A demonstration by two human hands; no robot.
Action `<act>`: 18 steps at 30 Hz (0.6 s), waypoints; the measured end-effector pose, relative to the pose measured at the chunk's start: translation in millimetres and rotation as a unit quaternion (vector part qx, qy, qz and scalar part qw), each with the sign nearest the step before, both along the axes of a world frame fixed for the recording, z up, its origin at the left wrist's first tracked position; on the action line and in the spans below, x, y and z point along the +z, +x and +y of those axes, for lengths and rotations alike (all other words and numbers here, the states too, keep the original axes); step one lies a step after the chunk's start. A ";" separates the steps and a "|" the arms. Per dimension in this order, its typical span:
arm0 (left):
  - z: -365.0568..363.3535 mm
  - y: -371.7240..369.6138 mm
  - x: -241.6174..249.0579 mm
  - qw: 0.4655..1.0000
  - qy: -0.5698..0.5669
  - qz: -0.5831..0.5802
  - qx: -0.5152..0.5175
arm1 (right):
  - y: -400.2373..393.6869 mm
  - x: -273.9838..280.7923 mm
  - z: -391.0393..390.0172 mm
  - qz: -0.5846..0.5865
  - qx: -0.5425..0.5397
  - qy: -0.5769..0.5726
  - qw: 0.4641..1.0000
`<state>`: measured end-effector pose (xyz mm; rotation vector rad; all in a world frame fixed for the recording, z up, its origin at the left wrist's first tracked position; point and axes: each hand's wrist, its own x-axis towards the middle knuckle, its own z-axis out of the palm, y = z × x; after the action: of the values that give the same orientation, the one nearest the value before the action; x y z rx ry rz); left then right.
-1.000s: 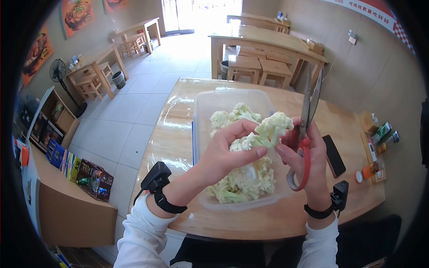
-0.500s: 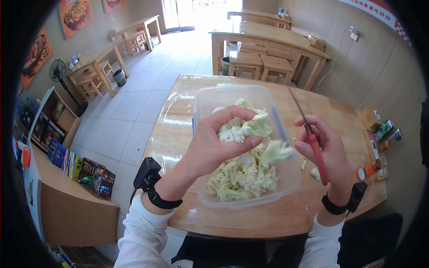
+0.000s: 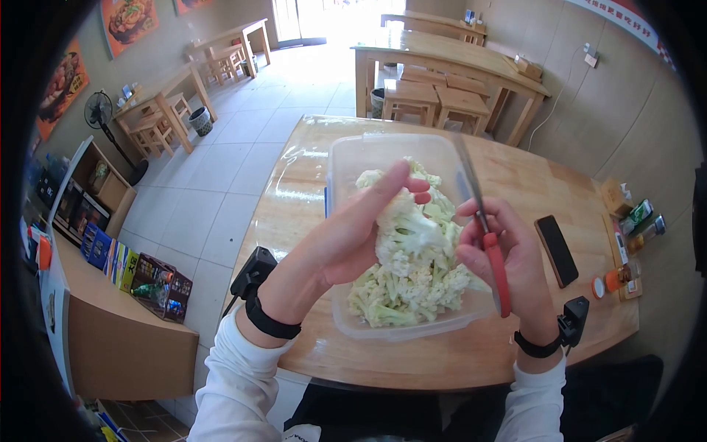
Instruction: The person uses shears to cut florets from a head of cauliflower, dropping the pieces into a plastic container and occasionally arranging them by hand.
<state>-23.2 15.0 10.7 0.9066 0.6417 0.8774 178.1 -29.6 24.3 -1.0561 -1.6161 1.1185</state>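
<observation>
A clear plastic container (image 3: 346, 158) holds many pieces of cauliflower (image 3: 405, 295). Over its left part, my left hand (image 3: 353, 232) has turned with its palm facing right, its fingers curled round a larger cauliflower piece (image 3: 406, 234). My right hand (image 3: 508, 258), at the container's right side, grips the red handle of a pair of scissors (image 3: 495, 265). The dark blades point up and away, above the container's right rim, and look slightly blurred.
A black phone (image 3: 556, 251) lies on the wooden table (image 3: 302, 346) to the right. Behind it are jars (image 3: 617, 278), bottles and a tissue box (image 3: 616, 197) along the right edge. Farther off stand other tables (image 3: 449, 55) and stools.
My left hand has rotated, bringing a larger cauliflower piece into view. My right hand and the scissors have shifted left. The phone now shows, and the view has shifted slightly.
</observation>
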 end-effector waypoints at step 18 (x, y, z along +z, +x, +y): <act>-10.3 -5.6 15.0 0.915 0.313 0.149 0.205 | 20.5 6.8 0.1 -0.227 -0.024 0.168 0.959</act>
<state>-28.8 4.7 25.8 1.5371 0.8495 1.3789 198.6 -29.5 31.1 -1.1671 -2.0374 0.5568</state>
